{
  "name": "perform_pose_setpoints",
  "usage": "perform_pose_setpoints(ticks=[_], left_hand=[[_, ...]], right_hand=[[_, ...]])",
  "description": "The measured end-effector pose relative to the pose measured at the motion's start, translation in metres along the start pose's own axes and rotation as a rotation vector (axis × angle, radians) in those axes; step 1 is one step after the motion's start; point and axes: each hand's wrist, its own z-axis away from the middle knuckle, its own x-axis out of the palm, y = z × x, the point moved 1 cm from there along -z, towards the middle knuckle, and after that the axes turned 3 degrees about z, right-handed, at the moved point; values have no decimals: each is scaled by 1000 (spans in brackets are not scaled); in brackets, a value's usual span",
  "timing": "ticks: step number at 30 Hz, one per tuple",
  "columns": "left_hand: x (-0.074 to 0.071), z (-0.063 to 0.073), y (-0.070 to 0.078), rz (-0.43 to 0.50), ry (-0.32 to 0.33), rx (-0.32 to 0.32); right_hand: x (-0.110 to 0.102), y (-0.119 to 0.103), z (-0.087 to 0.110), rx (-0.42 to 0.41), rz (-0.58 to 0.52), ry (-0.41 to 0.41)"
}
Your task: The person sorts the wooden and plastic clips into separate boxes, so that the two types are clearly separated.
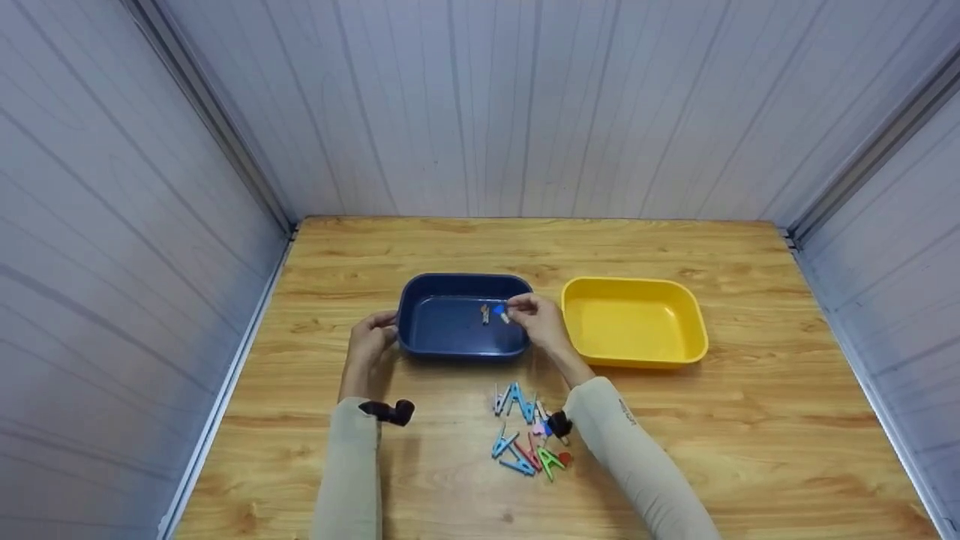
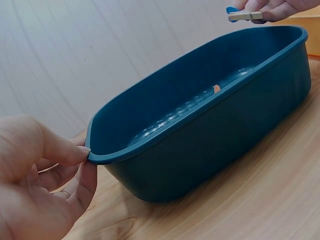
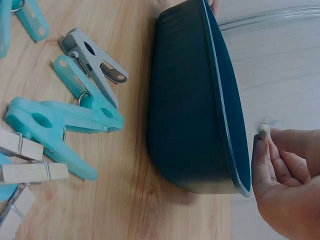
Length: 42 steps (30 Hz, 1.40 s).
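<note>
A dark blue plastic basin (image 1: 465, 352) stands on the wooden table. My left hand (image 1: 369, 341) pinches its left rim between thumb and fingers, seen closely in the left wrist view. Over the basin's right end, my right hand (image 1: 541, 321) pinches a small wooden clothespin (image 2: 245, 16) with a blue decoration on it. Inside the basin lies another small wooden clothespin (image 1: 485, 315); only an orange tip (image 2: 216, 89) of it shows in the left wrist view. In the right wrist view, the right fingers (image 3: 285, 160) partly hide the held clothespin.
A yellow basin (image 1: 634, 363) stands right of the blue one. In front lie several plastic clothespins, including a green one (image 1: 550, 461), a light blue one (image 3: 65, 120) and a grey one (image 3: 90, 57), beside small wooden clothespins (image 3: 35, 172). White panel walls (image 1: 480, 112) enclose the table.
</note>
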Motion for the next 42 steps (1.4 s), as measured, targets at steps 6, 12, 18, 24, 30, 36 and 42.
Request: perform_pose_setpoints(ticks=[6,12,18,24,30,36,42], left_hand=[[-1,-2,-1,-13,16,-15],[-3,-1,1,-95,3,3],[-3,-1,2,-35,3,-57],[-5,-5,-4,82,-3,-81],[-12,-21,-19,153,-45,-58],[-7,-11,-9,34,-11,-35],[-4,0,1,-57,1,-19]], right_hand=[[3,-2,0,-36,37,-2],[4,0,0,-24,39,-26],[0,4,1,-27,15,-29],[-5,6,6,-26,-8,-35],[-10,9,14,-22,-44,-43],[-15,9,23,-50,-91,-55],[-20,12,31,-55,-144,-75]])
